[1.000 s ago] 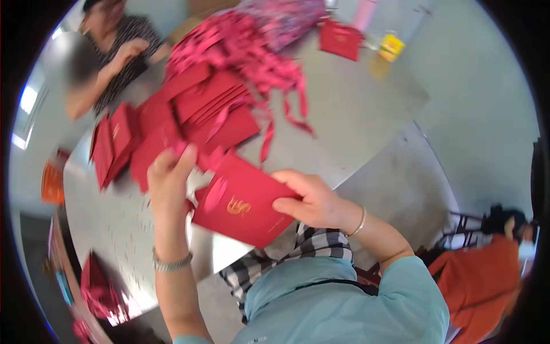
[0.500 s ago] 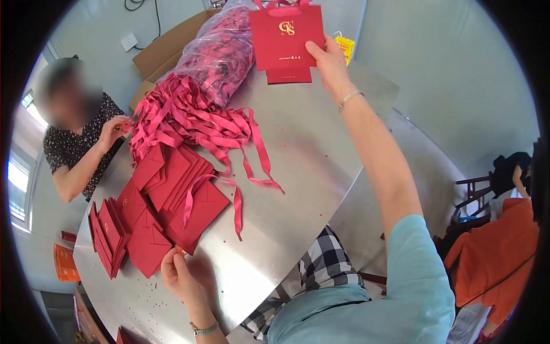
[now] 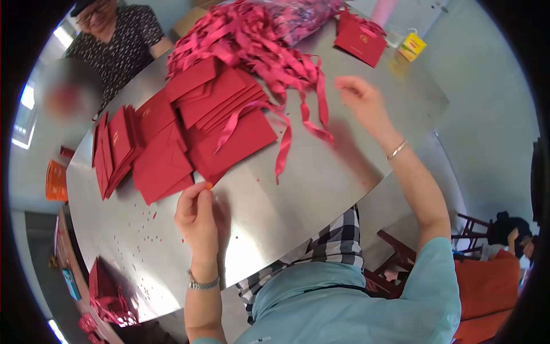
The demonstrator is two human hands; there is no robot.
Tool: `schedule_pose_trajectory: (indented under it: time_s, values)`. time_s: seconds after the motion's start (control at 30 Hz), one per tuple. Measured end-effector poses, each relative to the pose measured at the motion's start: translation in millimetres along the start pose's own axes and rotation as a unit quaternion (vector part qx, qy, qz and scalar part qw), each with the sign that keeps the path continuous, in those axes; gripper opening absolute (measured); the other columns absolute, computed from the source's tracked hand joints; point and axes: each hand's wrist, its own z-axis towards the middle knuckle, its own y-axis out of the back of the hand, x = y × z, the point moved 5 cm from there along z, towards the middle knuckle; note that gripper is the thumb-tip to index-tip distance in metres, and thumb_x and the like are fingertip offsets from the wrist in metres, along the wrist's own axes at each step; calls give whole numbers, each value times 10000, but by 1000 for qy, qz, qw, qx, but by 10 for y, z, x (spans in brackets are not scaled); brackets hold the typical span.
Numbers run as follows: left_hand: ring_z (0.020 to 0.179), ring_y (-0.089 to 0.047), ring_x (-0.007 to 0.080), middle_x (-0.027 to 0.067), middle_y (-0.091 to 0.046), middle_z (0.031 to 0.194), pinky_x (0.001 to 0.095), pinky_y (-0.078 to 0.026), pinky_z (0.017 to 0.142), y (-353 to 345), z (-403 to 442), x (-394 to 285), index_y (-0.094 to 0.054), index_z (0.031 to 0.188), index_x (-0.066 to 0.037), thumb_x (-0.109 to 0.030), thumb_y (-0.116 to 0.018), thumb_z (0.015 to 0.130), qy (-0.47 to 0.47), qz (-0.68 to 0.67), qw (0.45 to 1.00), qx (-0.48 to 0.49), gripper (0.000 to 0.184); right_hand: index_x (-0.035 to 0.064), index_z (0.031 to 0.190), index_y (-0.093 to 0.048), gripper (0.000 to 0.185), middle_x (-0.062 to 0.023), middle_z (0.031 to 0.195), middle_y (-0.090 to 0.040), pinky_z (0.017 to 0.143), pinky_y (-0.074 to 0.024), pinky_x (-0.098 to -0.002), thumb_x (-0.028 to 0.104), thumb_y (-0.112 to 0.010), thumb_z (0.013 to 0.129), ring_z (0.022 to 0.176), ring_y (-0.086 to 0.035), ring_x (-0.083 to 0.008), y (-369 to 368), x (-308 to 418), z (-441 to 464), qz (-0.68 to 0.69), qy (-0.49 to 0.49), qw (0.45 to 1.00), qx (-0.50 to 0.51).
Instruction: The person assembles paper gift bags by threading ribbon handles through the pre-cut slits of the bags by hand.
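My left hand is closed in a pinch beside the lower edge of the red paper bags. A small orange bit shows at its fingertips; whether it is held or worn I cannot make out. The flat red bags lie in overlapping stacks, some with gold print. Over the table to the right, my right hand holds nothing, its fingers loosely bent and slightly apart. Nearest to it are loose pink ribbon ends trailing from a big ribbon heap. A red bag with ribbon handles lies at the far right.
Behind the ribbon heap is a clear plastic sack of ribbons. A yellow carton stands near the wall. Another person sits across the metal table. Red scraps dot its left part, and more red bags are at the lower left.
My right hand has let go of the red bag, now at the table's far right, and drawn back toward me. My left hand still pinches near the stacks. The view has shifted.
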Motion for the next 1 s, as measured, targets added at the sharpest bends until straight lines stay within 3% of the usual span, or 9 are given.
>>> schedule_pose_trajectory:
  time_s: [0.13,0.2,0.37,0.57,0.63,0.73,0.8,0.87,1.0]
  values:
    - [771,-529,39,4,-652,897,186,-423,675,-11,5,14,-662,996,-3,-13,-589,923,-15,42,999,3,104,53,1153,-630,324,-85,1010,-632,868,-473,-350,103,-659,834,967,-606,-234,-1089,752,-265,-146,179,958,170]
    - [753,-526,38,4,-650,890,188,-424,660,12,32,28,-667,986,-3,-12,-601,914,-74,84,994,-2,98,66,1138,-629,394,-103,1055,-608,901,-441,-398,150,-720,764,1028,-566,-294,-1401,941,-389,-268,312,898,154]
    - [799,-575,78,33,-657,900,209,-462,724,59,54,-41,-663,999,10,-37,-599,923,-59,113,992,-1,110,76,1096,-647,324,-43,1076,-628,845,-433,-366,90,-664,773,990,-575,-229,-1577,1024,-462,-364,413,824,134]
    - [962,-613,188,121,-591,1145,319,-522,852,49,62,48,-485,1290,12,-381,-530,996,167,-195,966,-11,492,83,1020,-667,270,-37,1035,-654,793,-444,-350,122,-620,756,953,-599,-199,-1269,1486,-849,-289,513,808,14]
    - [946,-610,176,104,-602,1104,304,-517,825,117,99,-49,-505,1278,8,-379,-544,990,215,-248,944,-20,483,97,1005,-690,284,-44,1063,-659,778,-451,-353,142,-643,729,933,-615,-181,-1200,1617,-1180,-278,523,805,28]
    - [890,-600,137,89,-628,1054,262,-479,755,329,195,-73,-550,1251,8,-263,-608,958,92,1,995,-35,403,77,1019,-693,304,-71,1039,-673,731,-443,-346,138,-668,722,922,-631,-203,-1227,1578,-1606,-237,506,823,102]
    - [880,-597,150,110,-640,1036,269,-474,763,387,208,-84,-599,1203,4,-179,-654,900,115,109,987,-33,358,78,1036,-686,310,-66,1043,-674,732,-446,-345,156,-679,736,924,-632,-201,-1297,1512,-1723,-232,466,841,145]
    - [877,-598,182,111,-651,1032,294,-482,764,295,210,-114,-638,1147,1,-144,-670,856,-14,217,975,42,326,71,1067,-669,312,-64,1061,-672,743,-466,-362,183,-707,778,944,-630,-229,-1354,1391,-1732,-205,396,863,239]
    - [969,-566,332,145,-633,1051,423,-442,865,23,83,-121,-678,1064,-7,-177,-735,757,-165,432,877,130,356,64,1065,-663,269,-76,1049,-673,794,-466,-383,160,-679,814,961,-616,-258,-1339,1413,-1106,-137,352,917,127]
